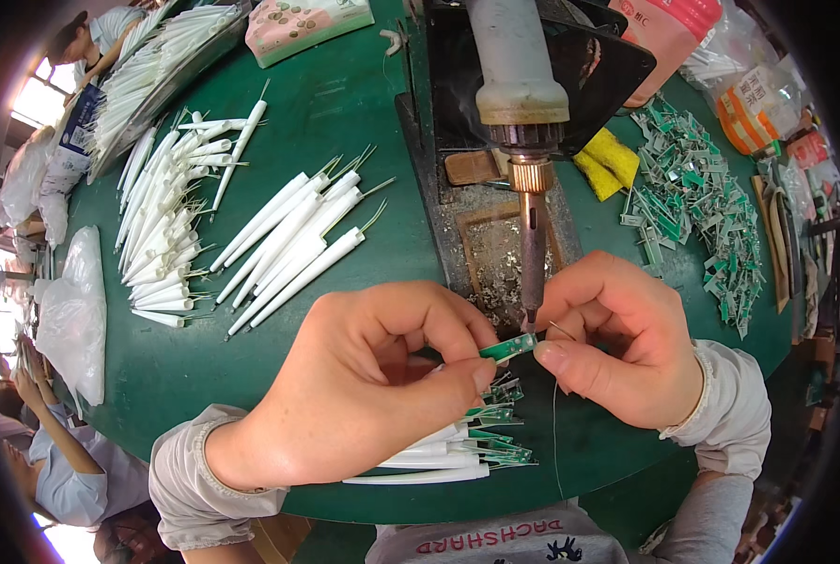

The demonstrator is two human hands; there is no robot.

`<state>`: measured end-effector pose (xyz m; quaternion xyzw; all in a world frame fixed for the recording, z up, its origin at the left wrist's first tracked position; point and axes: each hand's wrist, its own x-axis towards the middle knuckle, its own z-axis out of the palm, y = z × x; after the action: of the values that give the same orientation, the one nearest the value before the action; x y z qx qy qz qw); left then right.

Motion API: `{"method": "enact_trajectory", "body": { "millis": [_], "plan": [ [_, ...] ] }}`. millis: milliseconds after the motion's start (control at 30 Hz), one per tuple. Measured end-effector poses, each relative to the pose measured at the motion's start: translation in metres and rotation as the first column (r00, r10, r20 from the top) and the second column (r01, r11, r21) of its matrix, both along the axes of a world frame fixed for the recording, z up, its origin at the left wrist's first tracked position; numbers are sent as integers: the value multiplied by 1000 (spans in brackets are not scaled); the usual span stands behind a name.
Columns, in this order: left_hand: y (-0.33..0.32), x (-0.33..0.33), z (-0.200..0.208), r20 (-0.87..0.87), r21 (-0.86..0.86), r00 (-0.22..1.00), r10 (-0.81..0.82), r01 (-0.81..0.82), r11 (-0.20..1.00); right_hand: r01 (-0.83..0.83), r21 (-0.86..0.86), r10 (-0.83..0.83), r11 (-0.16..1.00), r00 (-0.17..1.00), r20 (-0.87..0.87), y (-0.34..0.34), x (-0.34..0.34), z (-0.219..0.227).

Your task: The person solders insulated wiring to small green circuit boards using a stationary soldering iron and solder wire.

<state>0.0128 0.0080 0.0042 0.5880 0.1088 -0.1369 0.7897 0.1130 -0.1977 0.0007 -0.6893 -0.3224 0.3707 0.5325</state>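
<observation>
My left hand (364,376) is closed, thumb and fingers pinching a small green circuit board (510,349). The tip of a fixed soldering iron (533,254) points down at the board's right end; whether it touches, I cannot tell. Close beside it, my right hand (627,348) pinches a thin wire (561,330) between thumb and fingers. A fine strand (556,437) hangs below that hand. Beneath my left hand lie several white tapered tubes (420,477) with green boards at their right ends.
Left of centre lie white tubes with wire ends (298,240) and a larger heap of them (162,226). Green boards (697,202) are piled at right. Near the iron are a yellow sponge (610,162) and a tray with solder crumbs (495,244). Other people sit at far left.
</observation>
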Motion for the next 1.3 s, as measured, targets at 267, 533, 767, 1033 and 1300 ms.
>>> {"method": "enact_trajectory", "body": {
  "millis": [267, 533, 767, 1033, 1300],
  "plan": [
    [0, -2, 3, 130, 251, 989, -72, 38, 967, 89, 110, -91, 990, 996, 14, 3, -4, -7],
    [1, -3, 5, 155, 413, 980, -121, 47, 910, 68, 99, -70, 993, 997, 15, 3, -4, -9],
    [5, -2, 7, 205, 499, 962, -182, 58, 865, 64, 75, -66, 995, 998, 17, 2, -4, -8],
    [0, -1, 7, 64, 207, 998, 15, -28, 978, 106, 128, -105, 986, 994, -12, 3, -6, -10],
    [-3, 1, 0, 174, 114, 980, 95, -115, 987, 41, 119, -45, 992, 998, 36, 3, 0, -4]
  ]
}}
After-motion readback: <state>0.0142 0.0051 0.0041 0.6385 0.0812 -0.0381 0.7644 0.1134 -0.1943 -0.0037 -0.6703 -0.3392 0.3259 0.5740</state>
